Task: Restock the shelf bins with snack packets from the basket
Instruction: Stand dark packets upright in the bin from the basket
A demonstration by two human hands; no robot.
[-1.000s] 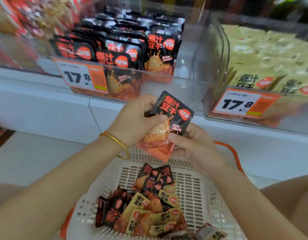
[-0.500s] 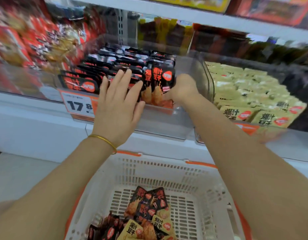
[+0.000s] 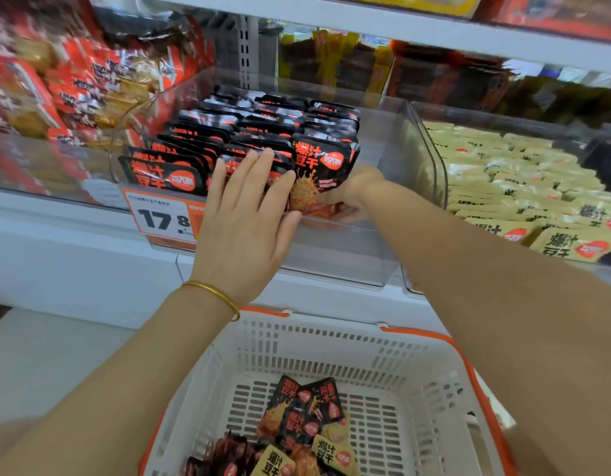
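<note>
Price tag (image 3: pixel 159 219) reads 17.8; black packet (image 3: pixel 323 164) reads 爆汁豆干.

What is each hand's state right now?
Left hand: open, flat against the row of black packets.
Right hand: holding a black snack packet.

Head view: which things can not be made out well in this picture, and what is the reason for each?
All in the head view.
Right hand: fingers mostly behind the front black packet, grip unclear.
Price tag: right part covered by the left hand.
Basket: its lowest packets are cut off by the bottom edge.
Red packets at upper left: blurred, print unreadable.
</note>
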